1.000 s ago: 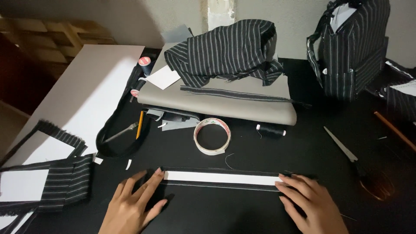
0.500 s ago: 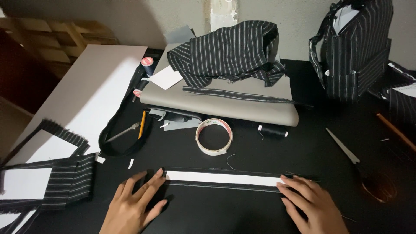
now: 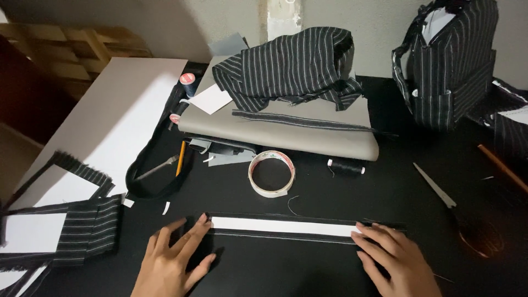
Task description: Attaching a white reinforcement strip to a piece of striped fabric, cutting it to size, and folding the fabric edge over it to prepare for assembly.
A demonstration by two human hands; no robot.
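Observation:
A long black fabric strip with a white strip [image 3: 280,225] laid along it lies flat on the black table [image 3: 385,192]. My left hand [image 3: 170,258] rests flat, fingers spread, on the strip's left end. At the right end, the fingertips of my right hand [image 3: 393,261] press down on the strip. Neither hand grips anything.
Behind the strip sit a roll of tape [image 3: 271,175], a black thread spool [image 3: 346,166], scissors [image 3: 456,206] at right, and a grey pad [image 3: 286,129] with striped cloth [image 3: 291,69] on it. A striped garment [image 3: 448,60] stands back right. White board [image 3: 110,126] and striped scraps [image 3: 82,231] lie left.
Both hands stay on the strip's ends, almost unmoved; the view has shifted slightly.

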